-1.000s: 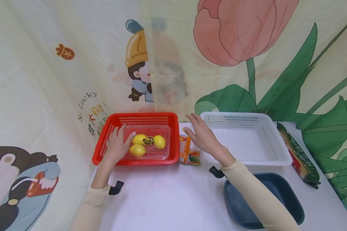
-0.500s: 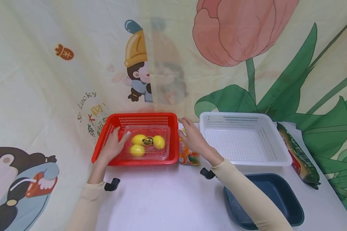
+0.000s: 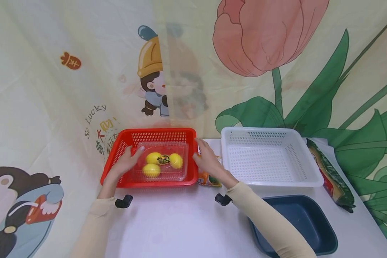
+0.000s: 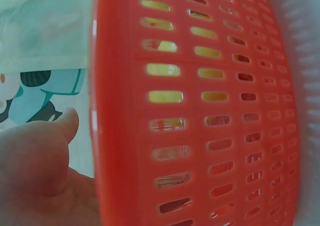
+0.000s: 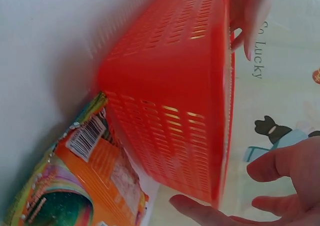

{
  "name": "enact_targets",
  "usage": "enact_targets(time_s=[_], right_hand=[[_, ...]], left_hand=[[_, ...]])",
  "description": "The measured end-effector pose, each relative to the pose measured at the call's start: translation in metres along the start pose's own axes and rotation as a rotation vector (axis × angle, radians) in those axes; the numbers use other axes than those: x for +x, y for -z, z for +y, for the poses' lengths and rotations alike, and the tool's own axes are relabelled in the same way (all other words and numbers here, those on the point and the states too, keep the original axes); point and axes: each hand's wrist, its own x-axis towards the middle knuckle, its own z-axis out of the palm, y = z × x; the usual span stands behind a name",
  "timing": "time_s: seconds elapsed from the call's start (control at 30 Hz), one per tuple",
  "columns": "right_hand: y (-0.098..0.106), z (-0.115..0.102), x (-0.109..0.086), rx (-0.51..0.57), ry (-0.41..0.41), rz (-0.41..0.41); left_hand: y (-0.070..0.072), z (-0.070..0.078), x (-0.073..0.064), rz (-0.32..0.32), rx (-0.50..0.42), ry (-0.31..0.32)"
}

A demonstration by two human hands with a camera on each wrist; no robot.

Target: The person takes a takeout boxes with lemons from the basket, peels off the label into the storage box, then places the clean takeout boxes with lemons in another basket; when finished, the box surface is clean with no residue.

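Note:
A red plastic basket [image 3: 154,184] stands at the left of the table. Inside it lies a clear plastic box [image 3: 167,175] with yellow lemons [image 3: 152,170] and a dark label on its lid. My left hand [image 3: 124,162] is over the basket's left side, thumb spread toward the box; in the left wrist view the front wall hides its fingers. My right hand [image 3: 209,161] is at the basket's right rim. Its thumb and fingers [image 5: 200,211] stay apart in the right wrist view, the fingertips close to the rim; contact is unclear.
An orange snack packet [image 3: 209,180] lies under my right hand, between the red basket and a white basket [image 3: 271,184]. A dark blue tray [image 3: 301,222] sits at the front right, partly behind my right sleeve. A green bag [image 3: 333,177] lies at the far right.
My right hand has moved left from beside the white basket to the red basket's right rim. My left hand has shifted slightly left and down. The baskets have not moved on the table.

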Motion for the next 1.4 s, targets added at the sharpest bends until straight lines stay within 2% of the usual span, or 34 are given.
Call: enact_targets(time_s=[0.23,0.47,0.7,0.83,1.1,1.33,1.4], right_hand=[[-0.012,0.007,0.001,0.020,-0.050,-0.023],[-0.018,0.013,0.003,0.039,-0.079,-0.049],[-0.022,0.014,0.005,0.040,-0.093,-0.052],[-0.023,0.014,0.005,0.044,-0.102,-0.059],[-0.025,0.016,0.007,0.026,-0.075,-0.048],[-0.025,0.016,0.007,0.046,-0.082,-0.044],[-0.027,0.015,0.007,0.044,-0.076,-0.043]], left_hand=[[0.002,-0.004,0.002,-0.048,-0.068,0.049],[0.004,-0.003,0.007,-0.103,-0.182,0.058],[0.007,-0.005,0.011,-0.185,-0.279,0.130],[0.007,-0.008,0.010,-0.193,-0.287,0.168],[0.007,-0.012,0.008,-0.146,-0.282,0.227],[0.015,-0.010,0.011,-0.172,-0.313,0.222],[0.017,-0.011,0.009,-0.177,-0.325,0.237]])
